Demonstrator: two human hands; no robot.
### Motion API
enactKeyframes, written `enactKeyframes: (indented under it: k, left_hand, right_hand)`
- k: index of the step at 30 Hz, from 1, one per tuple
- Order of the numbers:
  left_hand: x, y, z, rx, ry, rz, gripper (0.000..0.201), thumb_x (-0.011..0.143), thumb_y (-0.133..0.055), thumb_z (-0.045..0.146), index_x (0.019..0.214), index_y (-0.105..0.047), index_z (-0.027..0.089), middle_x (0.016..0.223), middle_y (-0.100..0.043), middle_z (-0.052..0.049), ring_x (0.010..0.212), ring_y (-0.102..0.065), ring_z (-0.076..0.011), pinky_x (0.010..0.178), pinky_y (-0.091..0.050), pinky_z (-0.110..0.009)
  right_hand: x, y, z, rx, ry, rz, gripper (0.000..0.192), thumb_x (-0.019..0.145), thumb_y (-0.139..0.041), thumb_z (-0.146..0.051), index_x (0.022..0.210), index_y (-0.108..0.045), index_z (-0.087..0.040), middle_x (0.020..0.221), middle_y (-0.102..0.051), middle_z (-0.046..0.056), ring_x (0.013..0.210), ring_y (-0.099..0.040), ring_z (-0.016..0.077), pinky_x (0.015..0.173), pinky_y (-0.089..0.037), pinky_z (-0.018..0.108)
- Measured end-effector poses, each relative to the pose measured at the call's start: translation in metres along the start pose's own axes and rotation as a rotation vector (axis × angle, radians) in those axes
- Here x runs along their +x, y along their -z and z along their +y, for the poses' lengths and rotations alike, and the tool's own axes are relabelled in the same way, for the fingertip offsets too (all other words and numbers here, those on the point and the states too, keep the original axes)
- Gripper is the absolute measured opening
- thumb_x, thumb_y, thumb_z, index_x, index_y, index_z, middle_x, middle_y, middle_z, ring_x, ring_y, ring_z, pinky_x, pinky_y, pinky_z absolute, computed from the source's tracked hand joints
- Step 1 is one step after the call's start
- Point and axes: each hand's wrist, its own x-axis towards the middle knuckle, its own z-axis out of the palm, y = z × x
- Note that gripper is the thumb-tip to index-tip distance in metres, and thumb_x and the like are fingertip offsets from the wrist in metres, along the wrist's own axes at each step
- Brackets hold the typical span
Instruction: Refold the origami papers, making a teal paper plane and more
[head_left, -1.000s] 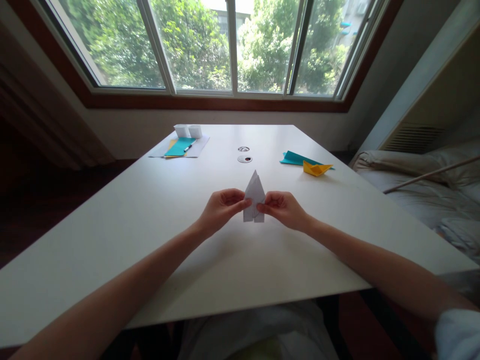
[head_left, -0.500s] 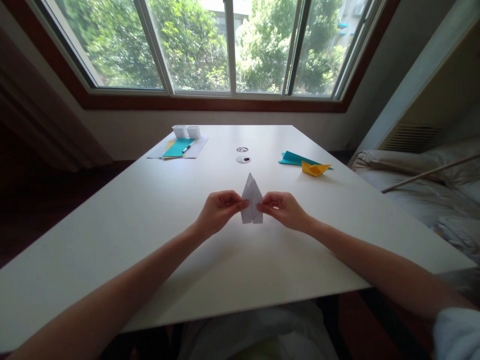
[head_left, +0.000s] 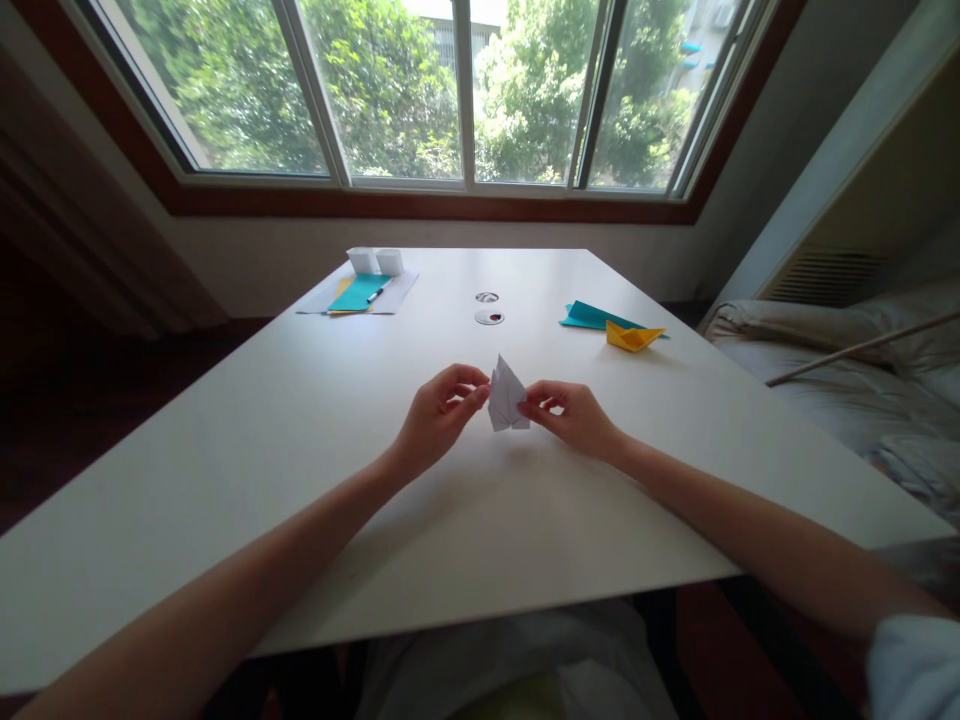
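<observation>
A folded white paper piece (head_left: 507, 395) with a pointed top is held just above the white table (head_left: 300, 430), near its middle. My right hand (head_left: 571, 414) pinches its lower right edge between thumb and fingers. My left hand (head_left: 439, 414) is at its left side, fingers curled, fingertips close to the paper; I cannot tell if they still touch it. The paper is tilted, its point leaning to the left and away from me.
A yellow paper boat (head_left: 632, 337) lies on a teal sheet (head_left: 590, 316) at the right. At the far left are teal and yellow sheets (head_left: 359, 292) with a pen and two small white boxes (head_left: 376, 261). Two round grommets (head_left: 489, 316) sit mid-table. A bed (head_left: 847, 380) is right.
The paper has turned and tilted from upright and facing me to a slanted, shorter-looking shape. My left fingers have loosened from its edge while the right hand keeps its pinch.
</observation>
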Motion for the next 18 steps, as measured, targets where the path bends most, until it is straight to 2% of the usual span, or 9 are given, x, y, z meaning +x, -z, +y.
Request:
enactKeyframes:
  k: [3, 8, 13, 18]
  left_hand:
    - [-0.0013, -0.0011, -0.0049, 0.015, -0.016, -0.022, 0.02, 0.075, -0.063, 0.031, 0.085, -0.055, 0.017, 0.084, -0.059, -0.002, 0.07, -0.056, -0.0111, 0.061, -0.048, -0.023]
    - [-0.0021, -0.001, -0.0097, 0.026, -0.012, -0.036, 0.018, 0.076, -0.062, 0.029, 0.088, -0.054, 0.017, 0.086, -0.059, -0.002, 0.074, -0.059, -0.0122, 0.065, -0.051, -0.025]
    - [-0.0029, -0.0013, -0.0085, 0.015, -0.015, -0.054, 0.018, 0.076, -0.062, 0.028, 0.089, -0.056, 0.017, 0.09, -0.058, -0.004, 0.076, -0.061, -0.0137, 0.065, -0.053, -0.026]
    - [-0.0041, -0.0021, -0.0098, 0.014, -0.05, -0.086, 0.017, 0.076, -0.062, 0.027, 0.089, -0.057, 0.017, 0.095, -0.055, -0.004, 0.08, -0.061, -0.0142, 0.068, -0.053, -0.027]
  right_hand:
    - [-0.0011, -0.0023, 0.0018, 0.043, 0.004, 0.001, 0.019, 0.079, -0.058, -0.028, 0.096, -0.06, -0.02, 0.081, -0.069, 0.002, 0.071, -0.063, 0.014, 0.065, -0.051, 0.027]
    - [-0.002, -0.0051, 0.005, 0.076, -0.001, 0.022, 0.023, 0.078, -0.059, -0.03, 0.099, -0.055, -0.022, 0.082, -0.067, 0.002, 0.071, -0.064, 0.0141, 0.068, -0.054, 0.03]
    - [-0.0031, -0.006, 0.004, 0.051, 0.041, 0.014, 0.041, 0.078, -0.058, -0.03, 0.116, -0.042, -0.027, 0.087, -0.065, 0.001, 0.07, -0.064, 0.0136, 0.068, -0.054, 0.03]
    - [-0.0037, -0.005, 0.0019, 0.022, 0.115, -0.001, 0.036, 0.08, -0.056, -0.029, 0.113, -0.042, -0.027, 0.092, -0.063, 0.001, 0.069, -0.063, 0.012, 0.067, -0.054, 0.029]
